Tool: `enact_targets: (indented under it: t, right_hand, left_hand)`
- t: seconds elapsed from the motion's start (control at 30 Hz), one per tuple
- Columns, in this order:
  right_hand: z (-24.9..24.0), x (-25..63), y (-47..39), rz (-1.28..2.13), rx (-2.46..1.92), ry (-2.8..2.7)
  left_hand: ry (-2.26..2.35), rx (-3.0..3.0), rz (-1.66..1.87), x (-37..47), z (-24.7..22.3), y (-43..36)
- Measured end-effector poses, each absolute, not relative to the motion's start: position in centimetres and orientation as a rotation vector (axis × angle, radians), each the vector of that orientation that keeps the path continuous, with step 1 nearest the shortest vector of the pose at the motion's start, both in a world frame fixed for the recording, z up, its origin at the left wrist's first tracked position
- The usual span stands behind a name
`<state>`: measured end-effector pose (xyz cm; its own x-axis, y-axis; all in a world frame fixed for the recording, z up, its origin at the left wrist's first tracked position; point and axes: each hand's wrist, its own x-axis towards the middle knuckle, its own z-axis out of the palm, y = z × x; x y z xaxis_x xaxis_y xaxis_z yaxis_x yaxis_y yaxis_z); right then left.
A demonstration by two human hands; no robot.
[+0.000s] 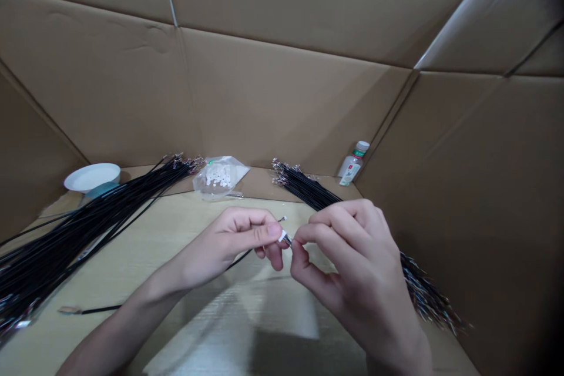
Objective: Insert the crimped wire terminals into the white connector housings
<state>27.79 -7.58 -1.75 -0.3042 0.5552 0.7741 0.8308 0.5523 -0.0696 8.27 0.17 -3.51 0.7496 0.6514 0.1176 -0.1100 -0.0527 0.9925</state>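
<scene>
Between the thumb and fingers of my left hand [247, 238] is a small white connector [282, 236]. Thin wires [288, 241] come out of its right side. My right hand [352, 258] is closed in a pinch on these wires, its thumb and forefinger just right of the connector; the fingertips hide where the wires lead. A black cable [101, 309] runs behind my left forearm, with a stripped wire end at the left. Just above my left fingertips a small pale cable tip [282, 219] shows; whether it belongs to the same cable I cannot tell.
Large bundles of black cables lie at the left [101, 211] and behind my right hand [308, 185]. A clear bag [220, 176] of small white pieces, a white bowl [92, 177] and a bottle [353, 163] stand along the back. Cardboard walls [286, 88] enclose the table.
</scene>
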Motion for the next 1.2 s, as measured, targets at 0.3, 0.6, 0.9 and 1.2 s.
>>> enact_targets:
  t: [0.3,0.6,0.9,1.2]
  right_hand:
    - [-1.6,27.8,-7.5,-0.428,-1.151,-2.001]
    - [-1.5,28.0,-7.6,-0.454,-1.125,-2.034]
    - [-1.7,28.0,-7.3,-0.356,-1.168,-2.08]
    - [-2.1,27.4,-6.7,-0.525,-1.155,-2.102]
  left_hand:
    - [0.455,1.477,0.634,8.3,-3.7,0.1]
    - [0.473,1.492,0.634,8.3,-3.8,0.1]
    - [0.579,1.635,0.749,8.4,-3.4,-0.6]
    - [0.758,1.938,1.013,8.1,-3.3,-1.3]
